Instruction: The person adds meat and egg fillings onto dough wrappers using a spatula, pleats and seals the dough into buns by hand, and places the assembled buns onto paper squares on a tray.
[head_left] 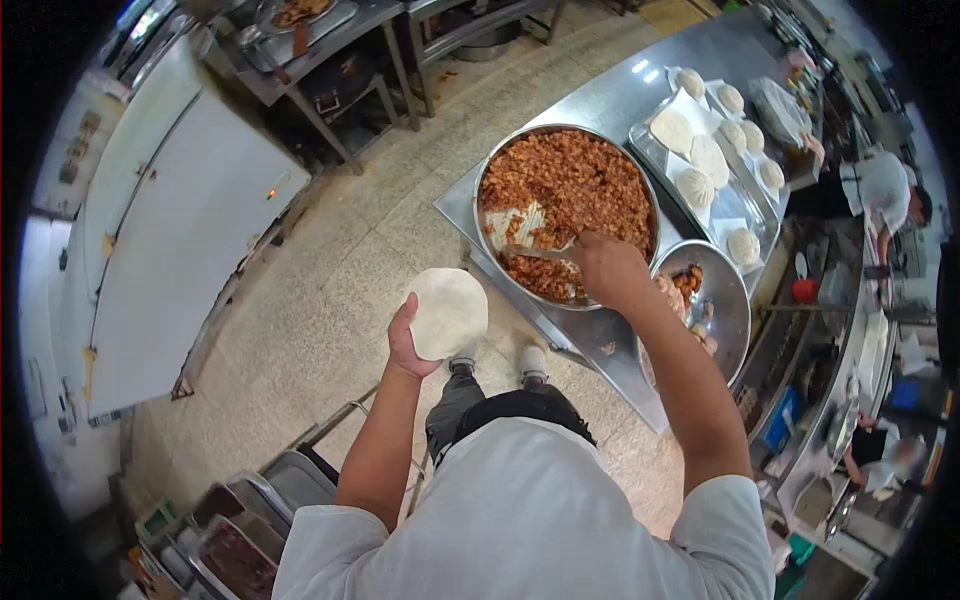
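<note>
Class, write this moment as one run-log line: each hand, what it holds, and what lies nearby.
left hand: holds dough round | right hand: spatula in filling bowl | nearby: tray of buns, smaller bowl

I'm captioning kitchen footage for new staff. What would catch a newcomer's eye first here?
First, the big metal bowl of reddish-brown filling at the centre of the steel table. Then the left hand cupping a round dough wrapper while the right hand works a scraper in it. Finished buns fill a tray beyond.
</note>
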